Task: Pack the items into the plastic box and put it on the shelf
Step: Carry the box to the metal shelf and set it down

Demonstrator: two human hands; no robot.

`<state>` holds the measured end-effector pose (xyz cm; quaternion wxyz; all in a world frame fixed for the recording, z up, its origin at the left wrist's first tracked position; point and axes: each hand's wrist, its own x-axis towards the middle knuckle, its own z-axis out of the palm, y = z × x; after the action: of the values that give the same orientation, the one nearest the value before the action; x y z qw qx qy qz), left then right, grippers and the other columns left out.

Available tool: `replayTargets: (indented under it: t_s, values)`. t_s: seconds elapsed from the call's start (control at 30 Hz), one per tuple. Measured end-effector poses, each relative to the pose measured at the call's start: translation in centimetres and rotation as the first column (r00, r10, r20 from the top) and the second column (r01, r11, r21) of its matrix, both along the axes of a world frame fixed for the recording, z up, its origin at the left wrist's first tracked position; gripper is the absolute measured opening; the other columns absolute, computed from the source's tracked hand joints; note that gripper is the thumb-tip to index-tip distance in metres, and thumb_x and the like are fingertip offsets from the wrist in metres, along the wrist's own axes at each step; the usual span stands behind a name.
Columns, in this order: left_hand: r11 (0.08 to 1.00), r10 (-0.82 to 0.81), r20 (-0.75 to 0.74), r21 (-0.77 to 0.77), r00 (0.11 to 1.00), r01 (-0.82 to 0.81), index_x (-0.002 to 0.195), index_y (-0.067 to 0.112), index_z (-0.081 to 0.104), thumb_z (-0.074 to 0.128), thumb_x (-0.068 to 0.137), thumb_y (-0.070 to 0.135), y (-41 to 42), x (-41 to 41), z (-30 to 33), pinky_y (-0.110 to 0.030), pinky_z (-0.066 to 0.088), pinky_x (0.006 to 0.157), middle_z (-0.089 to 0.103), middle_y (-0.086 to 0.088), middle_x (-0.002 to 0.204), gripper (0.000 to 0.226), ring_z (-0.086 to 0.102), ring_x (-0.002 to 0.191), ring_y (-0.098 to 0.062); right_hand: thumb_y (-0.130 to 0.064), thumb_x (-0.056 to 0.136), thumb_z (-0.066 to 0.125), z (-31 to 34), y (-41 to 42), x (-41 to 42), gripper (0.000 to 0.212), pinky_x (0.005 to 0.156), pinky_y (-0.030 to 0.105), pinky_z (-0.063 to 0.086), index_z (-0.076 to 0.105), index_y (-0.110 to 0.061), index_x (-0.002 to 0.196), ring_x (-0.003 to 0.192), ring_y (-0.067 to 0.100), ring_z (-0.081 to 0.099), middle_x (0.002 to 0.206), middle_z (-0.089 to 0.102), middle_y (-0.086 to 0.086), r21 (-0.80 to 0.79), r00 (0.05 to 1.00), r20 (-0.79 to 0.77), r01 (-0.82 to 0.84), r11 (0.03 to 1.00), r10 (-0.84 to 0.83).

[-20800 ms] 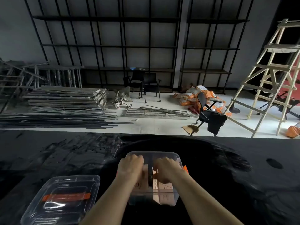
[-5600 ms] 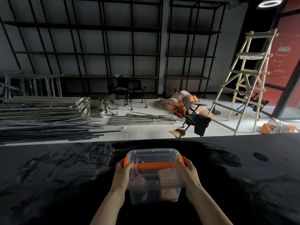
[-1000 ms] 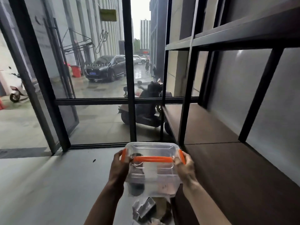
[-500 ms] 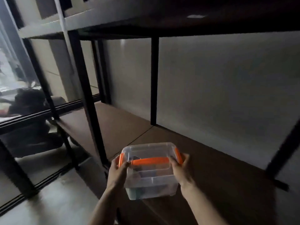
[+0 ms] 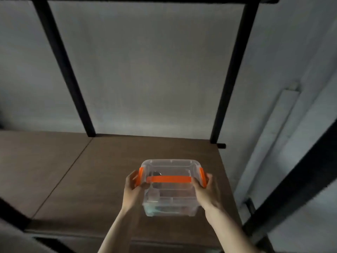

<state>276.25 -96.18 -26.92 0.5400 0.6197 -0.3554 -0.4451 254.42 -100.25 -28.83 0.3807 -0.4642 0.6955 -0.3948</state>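
Observation:
The clear plastic box with an orange handle and orange side clips has its lid on, and packed items show dimly through its walls. It is over the brown shelf board, near the board's right end; whether it rests on the board I cannot tell. My left hand grips its left side at the orange clip. My right hand grips its right side at the other clip.
Black uprights of the shelf frame stand behind the box at the left and right. A grey wall backs the shelf. A black diagonal post and a pale conduit lie to the right.
The view has swung to face the shelf squarely. The box, held in both hands, has moved forward from the shelf's front edge to over the board.

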Motion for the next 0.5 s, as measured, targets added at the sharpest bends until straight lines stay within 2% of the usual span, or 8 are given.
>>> replayTargets:
  t_s: [0.07, 0.13, 0.2, 0.27, 0.3, 0.37, 0.43, 0.5]
  values:
    - [0.997, -0.074, 0.089, -0.018, 0.993, 0.076, 0.095, 0.028, 0.078, 0.056, 0.078, 0.000, -0.4, -0.8, -0.9, -0.041, 0.062, 0.057, 0.081, -0.003, 0.088, 0.040, 0.077, 0.078, -0.028, -0.036, 0.093, 0.070, -1.1, 0.4, -1.1, 0.035, 0.069, 0.028, 0.053, 0.056, -0.018, 0.119, 0.083, 0.013, 0.062, 0.100, 0.062, 0.000, 0.038, 1.000, -0.010, 0.002, 0.999, -0.001]
    - [0.994, -0.108, 0.141, 0.010, 0.984, 0.107, 0.092, 0.041, 0.077, 0.053, 0.074, -0.009, -0.5, -1.4, -1.9, -0.045, 0.060, 0.062, 0.081, 0.005, 0.087, 0.058, 0.077, 0.073, -0.019, -0.035, 0.093, 0.070, -2.0, 0.7, -1.8, 0.036, 0.077, 0.034, 0.055, 0.057, -0.018, 0.122, 0.088, 0.016, 0.064, 0.103, 0.062, 0.001, 0.083, 1.000, -0.015, -0.003, 0.997, 0.005]
    - [0.990, -0.136, 0.155, 0.053, 0.978, 0.129, 0.089, 0.053, 0.073, 0.052, 0.071, -0.015, -0.6, -1.9, -2.9, -0.042, 0.062, 0.063, 0.080, 0.013, 0.086, 0.073, 0.076, 0.071, -0.009, -0.032, 0.093, 0.072, -2.6, 0.9, -2.3, 0.037, 0.071, 0.026, 0.050, 0.057, -0.016, 0.123, 0.082, 0.010, 0.061, 0.098, 0.060, -0.003, 0.095, 0.999, -0.040, 0.001, 0.995, 0.003]
    - [0.990, -0.131, 0.155, 0.079, 0.979, 0.120, 0.082, 0.064, 0.067, 0.056, 0.072, -0.017, -0.7, -2.2, -4.2, -0.024, 0.059, 0.053, 0.076, 0.024, 0.082, 0.082, 0.073, 0.068, 0.001, -0.030, 0.093, 0.072, -3.1, 1.0, -2.7, 0.038, 0.063, 0.021, 0.045, 0.057, -0.015, 0.124, 0.077, 0.005, 0.057, 0.094, 0.059, -0.007, 0.113, 0.998, -0.065, 0.015, 0.993, -0.007]
    - [0.990, -0.126, 0.152, 0.089, 0.980, 0.113, 0.083, 0.062, 0.067, 0.058, 0.072, -0.017, -0.9, -2.2, -4.8, -0.017, 0.055, 0.049, 0.076, 0.026, 0.081, 0.080, 0.072, 0.068, 0.004, -0.030, 0.093, 0.072, -3.4, 1.0, -2.8, 0.039, 0.064, 0.021, 0.046, 0.056, -0.015, 0.126, 0.079, 0.007, 0.059, 0.096, 0.060, -0.005, 0.129, 0.998, -0.069, 0.017, 0.992, -0.008]
    - [0.990, -0.102, 0.138, 0.111, 0.985, 0.087, 0.096, 0.046, 0.066, 0.062, 0.073, -0.017, -0.9, -2.3, -6.0, -0.014, 0.054, 0.049, 0.078, 0.013, 0.083, 0.067, 0.073, 0.073, 0.001, -0.031, 0.093, 0.071, -3.9, 1.0, -3.0, 0.043, 0.074, 0.027, 0.049, 0.054, -0.015, 0.129, 0.090, 0.015, 0.062, 0.105, 0.061, 0.000, 0.165, 0.997, -0.075, 0.009, 0.986, 0.003]
    - [0.987, -0.091, 0.117, 0.144, 0.989, 0.074, 0.119, 0.029, 0.058, 0.066, 0.074, -0.016, -0.6, -2.3, -6.8, -0.019, 0.055, 0.061, 0.073, 0.004, 0.099, 0.063, 0.073, 0.085, -0.009, -0.030, 0.093, 0.071, -4.4, 0.9, -3.1, 0.047, 0.081, 0.033, 0.053, 0.051, -0.015, 0.133, 0.098, 0.019, 0.062, 0.112, 0.061, 0.002, 0.192, 0.997, -0.076, -0.006, 0.981, 0.021]
    - [0.985, -0.096, 0.123, 0.152, 0.988, 0.076, 0.127, 0.021, 0.054, 0.069, 0.075, -0.015, -0.1, -2.3, -7.9, -0.027, 0.055, 0.070, 0.070, 0.000, 0.109, 0.064, 0.070, 0.100, -0.022, -0.029, 0.094, 0.071, -4.9, 1.0, -3.2, 0.050, 0.089, 0.036, 0.055, 0.049, -0.014, 0.136, 0.107, 0.023, 0.064, 0.118, 0.060, 0.004, 0.218, 0.996, -0.080, -0.024, 0.976, 0.043]
